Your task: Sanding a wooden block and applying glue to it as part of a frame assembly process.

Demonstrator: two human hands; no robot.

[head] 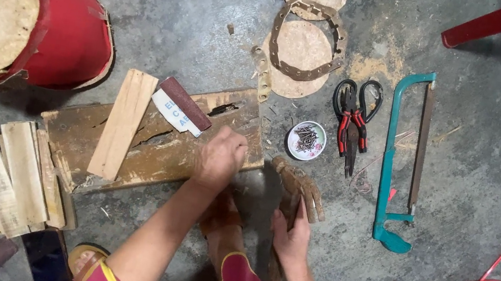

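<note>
Left hand: closed in a fist, knuckles up, pressed onto the right end of a worn brown board lying flat on the concrete floor; whether the fist encloses anything cannot be told. Right hand: fingers curled around the handle of a claw hammer, whose head rests on the floor just beside the board's right end. On the board: a pale wooden strip lying lengthwise, and a dark red sanding block on a white sheet. Left of the board: a stack of short planks. Right of it: a small dish of nails, red-handled pliers and scissors, a teal hacksaw. Upper left: a red drum.
</note>
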